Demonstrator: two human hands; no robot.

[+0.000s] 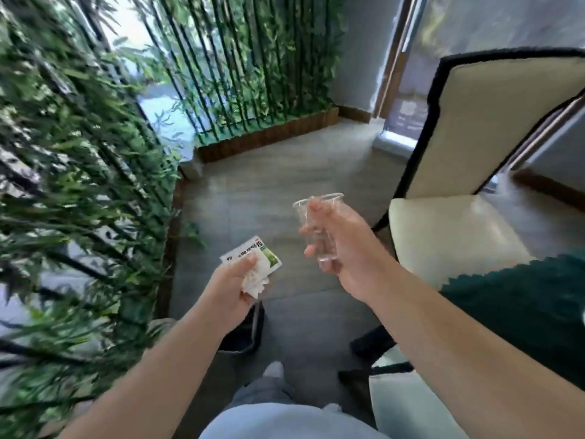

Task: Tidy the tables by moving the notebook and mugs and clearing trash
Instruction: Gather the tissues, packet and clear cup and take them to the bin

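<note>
Grey tile floor (285,172), hemmed by bamboo (72,147) at left and a cream chair (459,236) at right. The left hand (232,288) is clamped on a packet (253,253) and crumpled tissue (254,282), above a dark bin (247,334). The right hand (343,245) grips 1 clear cup (316,223), beside the chair.

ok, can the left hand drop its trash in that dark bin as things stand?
Probably yes. The left hand, gripping a packet and crumpled tissue, sits just above the bin, with nothing between them.
</note>
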